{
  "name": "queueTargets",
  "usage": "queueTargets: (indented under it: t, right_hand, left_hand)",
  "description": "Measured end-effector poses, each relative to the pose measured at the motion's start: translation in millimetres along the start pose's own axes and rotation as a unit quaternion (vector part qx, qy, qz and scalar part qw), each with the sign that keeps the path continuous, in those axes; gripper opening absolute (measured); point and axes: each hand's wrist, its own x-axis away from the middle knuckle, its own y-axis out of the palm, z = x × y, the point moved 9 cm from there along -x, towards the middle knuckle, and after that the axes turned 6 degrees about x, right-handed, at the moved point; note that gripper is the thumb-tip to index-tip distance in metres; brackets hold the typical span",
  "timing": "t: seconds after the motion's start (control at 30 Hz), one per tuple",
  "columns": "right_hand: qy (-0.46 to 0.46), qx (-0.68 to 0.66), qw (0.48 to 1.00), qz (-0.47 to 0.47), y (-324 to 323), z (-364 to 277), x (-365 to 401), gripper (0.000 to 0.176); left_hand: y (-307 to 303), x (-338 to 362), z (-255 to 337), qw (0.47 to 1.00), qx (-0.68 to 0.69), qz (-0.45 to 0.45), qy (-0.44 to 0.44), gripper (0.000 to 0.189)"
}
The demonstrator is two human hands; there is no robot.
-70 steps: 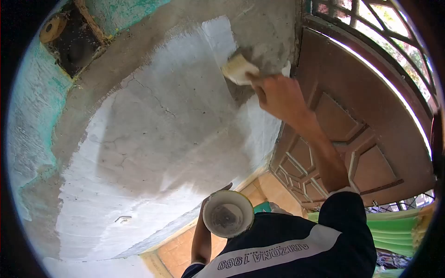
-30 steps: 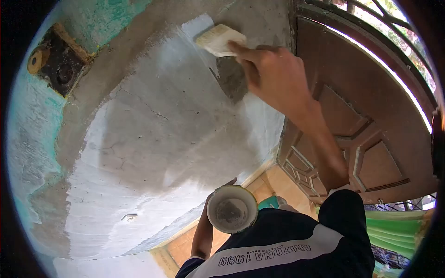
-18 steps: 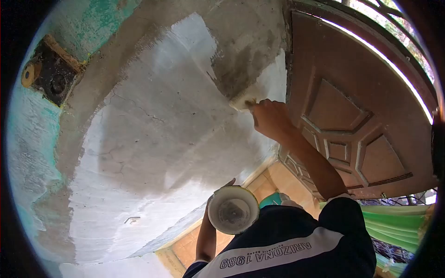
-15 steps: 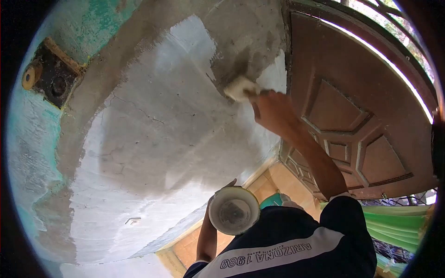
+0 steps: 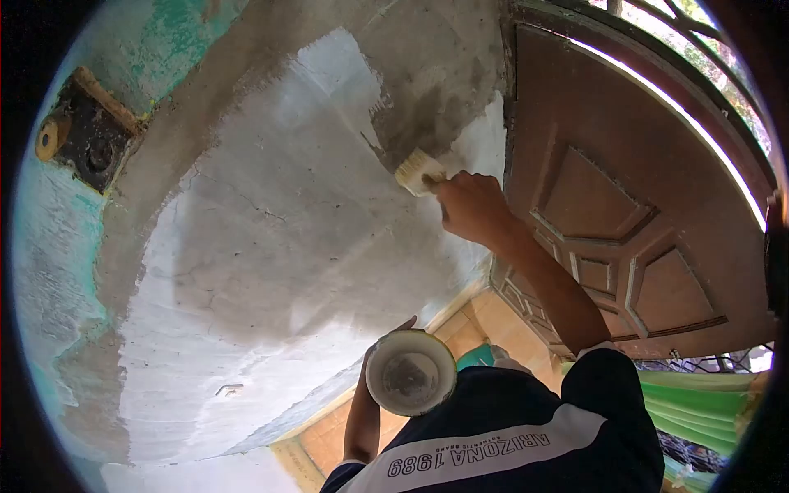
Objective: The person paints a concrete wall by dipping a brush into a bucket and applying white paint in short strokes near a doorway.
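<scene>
My right hand (image 5: 477,207) is closed round the handle of a wide brush (image 5: 420,173), whose pale bristles touch or nearly touch the wall. Around the brush the wall (image 5: 271,205) shows a dark damp-looking patch beside grey and white areas. Low in the view, my left hand (image 5: 370,357) holds a round pale bowl (image 5: 410,374) from its side, mostly hidden behind it. Some whitish material lies at the bowl's bottom.
A brown panelled door (image 5: 592,189) stands at the right, close to my right arm. A green curtain (image 5: 699,403) hangs at lower right. At upper left is a dark open electrical box (image 5: 94,135). Orange floor tiles (image 5: 468,333) show below.
The brush and my right hand have moved slightly down and left, with the brush head tilted differently. The bowl has shifted only a little in view.
</scene>
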Motion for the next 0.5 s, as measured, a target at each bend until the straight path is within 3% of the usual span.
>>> queueTargets:
  t: [0.03, 0.07, 0.13, 0.2, 0.3, 0.37, 0.43, 0.5]
  right_hand:
    - [-0.002, 0.000, 1.000, 0.000, 0, 4, 2, 0.050]
    - [-0.012, -0.008, 0.999, 0.041, -15, 6, 3, 0.051]
    - [-0.021, -0.015, 0.996, 0.083, -40, 7, 1, 0.051]
    - [0.037, -0.076, 0.978, 0.191, -112, 5, 5, 0.041]
    - [0.029, -0.056, 0.967, 0.248, -150, -6, -1, 0.044]
    - [0.019, -0.028, 0.977, 0.210, -120, -9, -14, 0.043]
    - [0.008, 0.000, 0.985, 0.172, -90, -12, -19, 0.041]
    - [0.017, 0.016, 0.994, 0.105, -63, -11, -13, 0.035]
  left_hand:
    - [5, 1, 0, 0.995, 0.094, -0.010, -0.021, 0.056]
    - [0, -2, -2, 0.995, 0.093, -0.011, -0.019, 0.056]
    - [-15, -8, -2, 0.996, -0.084, 0.003, 0.023, 0.057]
    - [-7, -8, 2, 0.996, -0.084, 0.003, 0.019, 0.058]
    - [2, -9, 5, 0.998, -0.057, 0.014, 0.015, 0.051]
    - [-1, -9, 5, 0.999, -0.032, 0.023, 0.017, 0.046]
    - [-3, -11, 3, 0.997, -0.080, -0.004, 0.013, 0.061]
    - [0, -11, 8, 0.998, -0.063, -0.001, 0.024, 0.052]
